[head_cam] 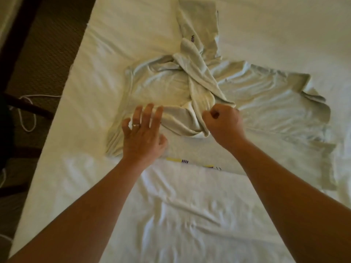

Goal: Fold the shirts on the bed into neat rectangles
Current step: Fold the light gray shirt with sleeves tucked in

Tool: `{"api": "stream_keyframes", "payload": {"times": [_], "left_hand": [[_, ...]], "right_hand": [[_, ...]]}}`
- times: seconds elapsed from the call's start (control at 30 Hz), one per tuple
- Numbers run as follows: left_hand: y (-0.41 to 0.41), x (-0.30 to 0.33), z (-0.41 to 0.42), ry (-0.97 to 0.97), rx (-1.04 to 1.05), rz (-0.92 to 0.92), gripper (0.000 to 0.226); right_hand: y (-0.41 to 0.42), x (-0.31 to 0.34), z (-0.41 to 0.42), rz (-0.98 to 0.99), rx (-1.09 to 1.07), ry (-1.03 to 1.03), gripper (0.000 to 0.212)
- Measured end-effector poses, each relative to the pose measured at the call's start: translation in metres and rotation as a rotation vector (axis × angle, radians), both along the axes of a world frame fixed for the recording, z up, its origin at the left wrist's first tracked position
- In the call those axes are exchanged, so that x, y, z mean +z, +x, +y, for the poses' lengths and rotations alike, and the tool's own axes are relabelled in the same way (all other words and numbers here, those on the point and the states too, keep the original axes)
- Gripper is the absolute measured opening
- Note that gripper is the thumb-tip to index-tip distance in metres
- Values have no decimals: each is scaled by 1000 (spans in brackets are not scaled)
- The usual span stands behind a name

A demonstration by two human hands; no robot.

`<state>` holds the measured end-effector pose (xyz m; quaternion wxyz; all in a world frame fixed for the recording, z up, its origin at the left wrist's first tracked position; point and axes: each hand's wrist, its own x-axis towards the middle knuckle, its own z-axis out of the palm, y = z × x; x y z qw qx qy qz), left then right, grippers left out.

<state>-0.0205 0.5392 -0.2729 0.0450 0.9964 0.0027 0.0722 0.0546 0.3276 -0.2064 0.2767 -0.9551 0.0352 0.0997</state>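
Note:
A pale grey-green shirt [266, 103] lies crumpled and spread across the middle of the white bed [133, 35]. One twisted sleeve [199, 73] crosses over its body. My right hand [223, 124] grips a bunched fold of this shirt near the sleeve's end. My left hand [142, 133] has its fingers spread and presses flat on the shirt's left part. A second white shirt [190, 205] with a yellow and purple print lies flat in front of me, under my forearms. Another pale folded piece [199, 21] lies at the far side.
The bed's left edge runs diagonally, with dark carpet [43, 44] beyond it. A white cable [28, 112] lies looped on the floor beside dark furniture legs [26, 105]. Bare sheet stretches at the far left and far right of the bed.

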Motion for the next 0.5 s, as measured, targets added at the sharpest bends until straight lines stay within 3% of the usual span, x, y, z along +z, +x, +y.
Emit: {"api": "stream_keyframes", "payload": {"times": [0.1, 0.27, 0.37, 0.43, 0.5], "left_hand": [[10, -6, -22, -32, -159, 13, 66], [10, -31, -31, -107, -159, 128, 51], [8, -42, -30, -99, -162, 113, 50], [9, -44, -31, -94, -153, 104, 50], [9, -43, -33, -92, -140, 113, 50]], "right_hand": [[35, -2, 14, -71, 4, -4, 15], [75, -33, 33, 81, 155, -219, 39], [82, -42, 36, 100, 198, -284, 24], [83, -40, 33, 74, 31, -95, 13], [81, -30, 25, 14, -318, 284, 15]]}}
